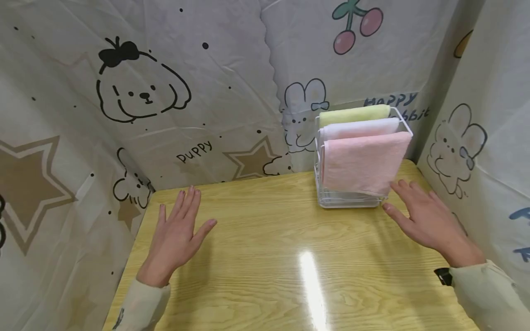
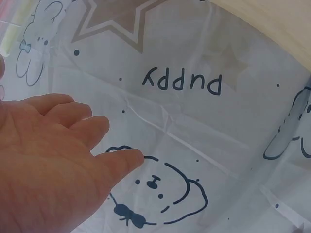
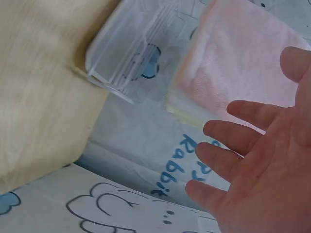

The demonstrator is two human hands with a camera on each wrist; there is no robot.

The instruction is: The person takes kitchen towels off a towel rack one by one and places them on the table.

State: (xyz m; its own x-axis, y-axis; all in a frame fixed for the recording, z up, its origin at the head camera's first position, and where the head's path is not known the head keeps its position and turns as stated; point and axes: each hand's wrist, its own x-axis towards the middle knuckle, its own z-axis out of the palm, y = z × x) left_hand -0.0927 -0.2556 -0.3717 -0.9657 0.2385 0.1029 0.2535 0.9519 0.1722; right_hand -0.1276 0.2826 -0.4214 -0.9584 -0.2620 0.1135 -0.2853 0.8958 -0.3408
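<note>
Three cloths hang on a white wire rack [image 1: 349, 202] at the back right of the table: a pink cloth [image 1: 364, 163] in front, a white cloth [image 1: 360, 128] behind it and a yellow-green cloth [image 1: 354, 115] at the back. My right hand [image 1: 428, 220] is just right of the rack's lower corner, fingers spread, holding nothing; in the right wrist view the hand [image 3: 262, 165] is beside the pink cloth [image 3: 233, 58]. At the left side of the table, my left hand [image 1: 174, 241] has its fingers extended and holds nothing. The left wrist view shows that hand [image 2: 53, 160] palm visible.
A wooden table [image 1: 248, 239] spans the area below both hands, with a bright light reflection at its middle front. Printed curtains [image 1: 232, 92] with a puppy, rabbits, stars and cherries stand along the back and both sides.
</note>
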